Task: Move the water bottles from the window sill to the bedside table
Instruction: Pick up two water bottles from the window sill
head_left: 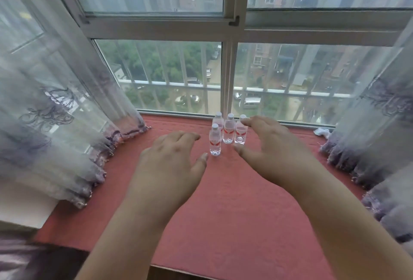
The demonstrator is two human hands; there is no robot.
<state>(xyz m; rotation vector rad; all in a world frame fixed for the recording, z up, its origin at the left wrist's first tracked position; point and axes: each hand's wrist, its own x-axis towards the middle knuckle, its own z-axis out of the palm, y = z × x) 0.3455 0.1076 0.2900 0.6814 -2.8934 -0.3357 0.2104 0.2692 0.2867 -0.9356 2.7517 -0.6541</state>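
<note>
Several clear water bottles with white caps and red labels stand upright in a tight cluster on the red-covered window sill (223,201), close to the glass. The nearest bottle (215,140) stands in front; behind it are one at the back left (217,120), one in the middle (228,129) and one at the right (240,133). My left hand (172,161) hovers open just left of the front bottle, thumb near its base. My right hand (268,145) is open at the right of the cluster, fingers over the right bottle's cap, partly hiding it. Neither hand holds anything.
Sheer embroidered curtains hang at the left (55,112) and right (384,123) ends of the sill. A crumpled white cloth (321,132) lies at the back right. The window frame (226,78) rises directly behind the bottles. A dark bedding edge (33,262) shows at bottom left.
</note>
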